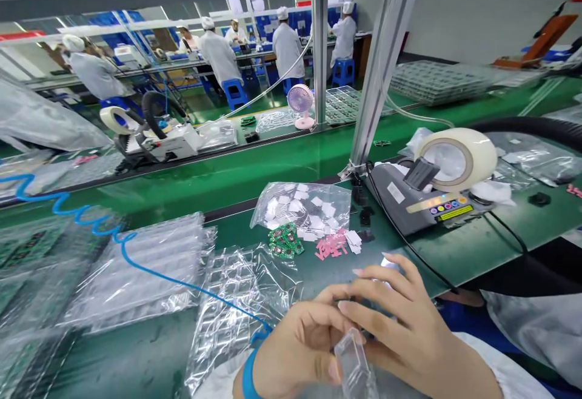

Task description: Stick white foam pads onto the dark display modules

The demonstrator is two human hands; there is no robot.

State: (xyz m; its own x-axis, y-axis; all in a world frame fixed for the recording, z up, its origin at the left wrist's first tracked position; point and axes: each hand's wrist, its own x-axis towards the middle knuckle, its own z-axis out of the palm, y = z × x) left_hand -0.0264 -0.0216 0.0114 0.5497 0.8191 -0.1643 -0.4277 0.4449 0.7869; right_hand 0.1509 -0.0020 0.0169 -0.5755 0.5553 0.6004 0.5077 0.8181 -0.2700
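My left hand (pixel 302 347) is closed around a small clear plastic case (pixel 352 362), low in the picture, with its thumb against the case's near side. From the right, my right hand (pixel 404 326) reaches over the same case; its thumb and index finger are at the case's upper edge and the other fingers stretch out loosely. The fingers partly hide the case, so its contents cannot be made out. Just beyond my hands lie green circuit boards (pixel 285 241), pink pieces (pixel 331 244) and white cards (pixel 353 241). A blue wrist strap (pixel 249 375) with a coiled cord circles my left wrist.
A clear bag of white labels (pixel 295 205) lies ahead. Clear plastic trays (pixel 145 265) are stacked at left. A grey machine (pixel 409 205) with a tape roll (pixel 459 156) stands at right, its black cable crossing the bench. A metal post (pixel 382 59) rises behind. Co-workers sit farther off.
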